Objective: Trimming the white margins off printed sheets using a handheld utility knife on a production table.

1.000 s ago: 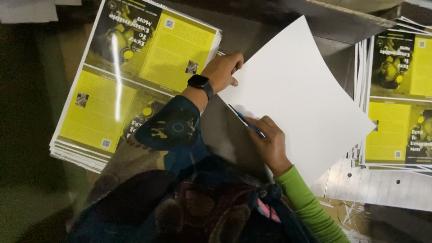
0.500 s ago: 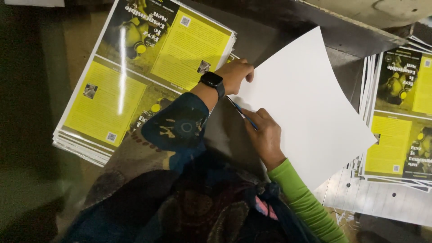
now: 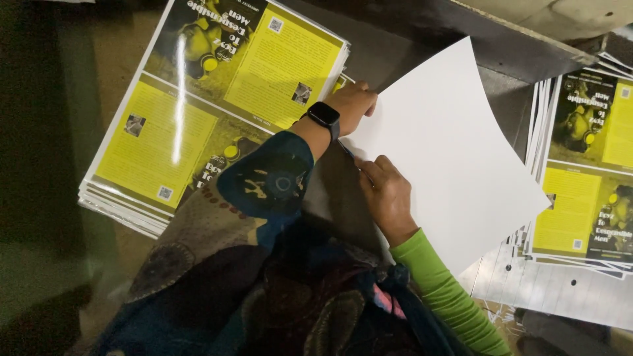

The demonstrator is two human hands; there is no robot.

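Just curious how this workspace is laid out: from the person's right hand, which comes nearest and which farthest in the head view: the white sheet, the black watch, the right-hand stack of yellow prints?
1. White sheet: touching the right hand, along the sheet's left edge.
2. Black watch: up-left, on the other wrist.
3. Right stack: far right, beyond the sheet.

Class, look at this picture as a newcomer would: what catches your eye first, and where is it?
A big white sheet fills the centre right, its left edge held by the left hand and the right hand. Yellow-and-black printed stacks lie at the upper left and the right edge.
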